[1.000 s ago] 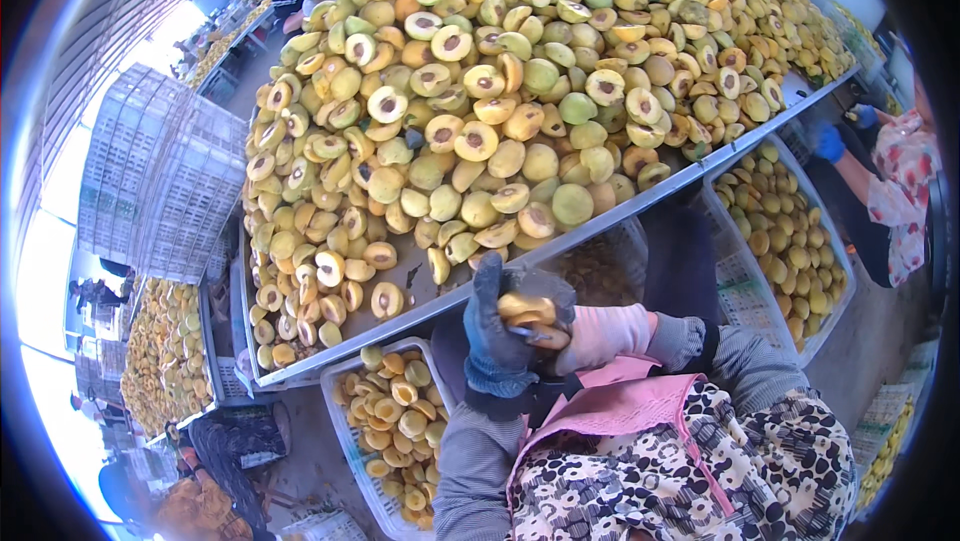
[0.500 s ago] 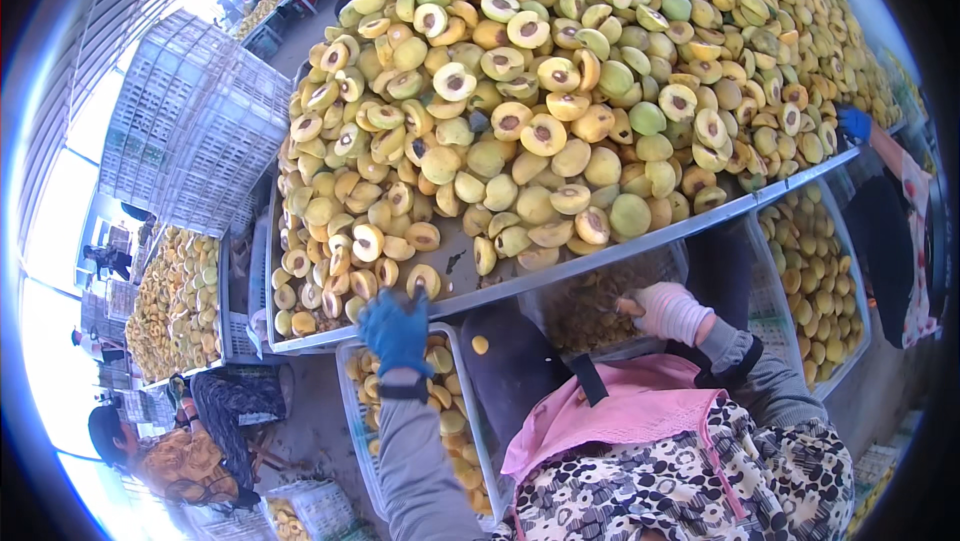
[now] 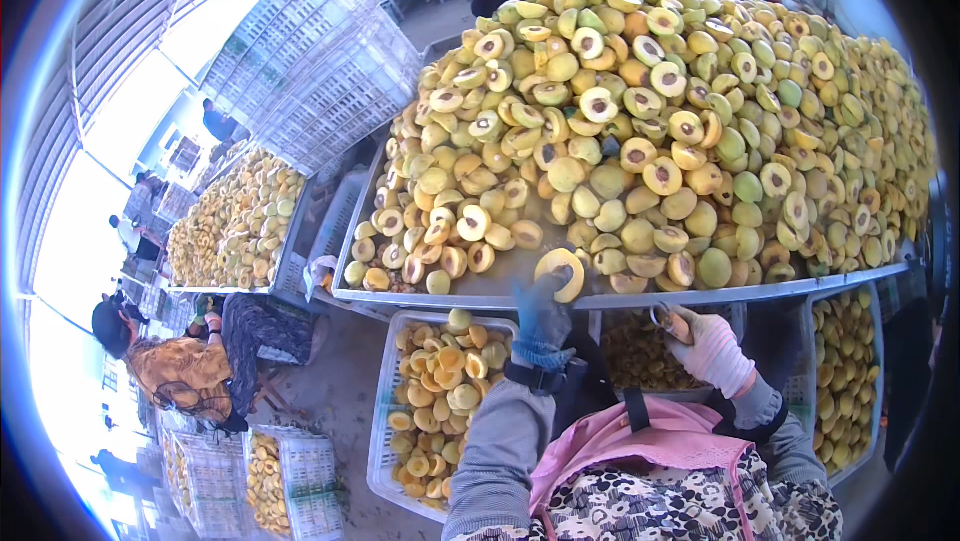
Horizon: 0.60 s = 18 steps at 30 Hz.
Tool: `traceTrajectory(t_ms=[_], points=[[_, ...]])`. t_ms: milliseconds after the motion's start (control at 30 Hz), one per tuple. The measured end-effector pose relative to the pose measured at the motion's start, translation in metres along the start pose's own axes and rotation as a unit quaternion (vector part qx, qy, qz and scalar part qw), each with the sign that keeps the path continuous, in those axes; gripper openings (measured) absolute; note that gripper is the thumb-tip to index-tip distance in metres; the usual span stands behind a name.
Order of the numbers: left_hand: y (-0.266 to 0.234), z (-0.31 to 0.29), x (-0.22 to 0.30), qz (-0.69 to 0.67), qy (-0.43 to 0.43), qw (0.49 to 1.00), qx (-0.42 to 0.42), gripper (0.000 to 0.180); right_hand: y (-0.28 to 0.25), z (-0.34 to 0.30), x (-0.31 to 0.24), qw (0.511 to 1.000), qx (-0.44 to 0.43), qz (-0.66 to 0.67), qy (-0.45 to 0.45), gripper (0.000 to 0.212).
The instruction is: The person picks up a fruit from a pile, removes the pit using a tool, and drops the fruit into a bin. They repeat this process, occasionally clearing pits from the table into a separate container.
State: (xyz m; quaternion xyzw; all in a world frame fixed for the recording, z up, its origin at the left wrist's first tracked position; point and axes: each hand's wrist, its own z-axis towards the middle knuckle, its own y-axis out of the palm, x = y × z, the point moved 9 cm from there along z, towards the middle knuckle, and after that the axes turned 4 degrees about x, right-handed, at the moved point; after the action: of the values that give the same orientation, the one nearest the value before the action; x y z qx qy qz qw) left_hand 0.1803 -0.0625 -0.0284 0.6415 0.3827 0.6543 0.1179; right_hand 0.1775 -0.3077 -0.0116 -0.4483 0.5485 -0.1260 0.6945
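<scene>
Toward the lower left of centre, a pale plastic crate [image 3: 379,441] of fruit halves sits beside the blue-gloved left hand [image 3: 541,326], whose blurred fingers meet a yellow, hollow-faced fruit half [image 3: 573,282] at the metal desk's [image 3: 450,298] front edge; whether they grip it, I cannot tell. Best pinch its rim, cut face up. Right of centre, the pale-gloved right hand [image 3: 714,349] is curled around a brown-handled, metal-looped tool [image 3: 680,327]; keep its loop clear of the left fingers.

No words, numbers or signs can be read on the metal-edged table [image 3: 640,300]. Left of it, the stacked crates [image 3: 310,61] show no legible label, nor does the fruit-filled crate [image 3: 381,431] below its near edge.
</scene>
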Motion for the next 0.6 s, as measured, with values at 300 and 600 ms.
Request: traceTrajectory(t_ms=[300,600], points=[[0.122,-0.081,0.035,0.363,0.319,0.869,-0.108,0.035,-0.042,-0.002,-0.055,0.993,0.061,-0.081,-0.057,0.053],[0.134,-0.094,0.002,0.365,0.281,0.875,-0.148,0.041,-0.047,-0.014,-0.044,0.996,0.02,-0.077,-0.028,0.052]])
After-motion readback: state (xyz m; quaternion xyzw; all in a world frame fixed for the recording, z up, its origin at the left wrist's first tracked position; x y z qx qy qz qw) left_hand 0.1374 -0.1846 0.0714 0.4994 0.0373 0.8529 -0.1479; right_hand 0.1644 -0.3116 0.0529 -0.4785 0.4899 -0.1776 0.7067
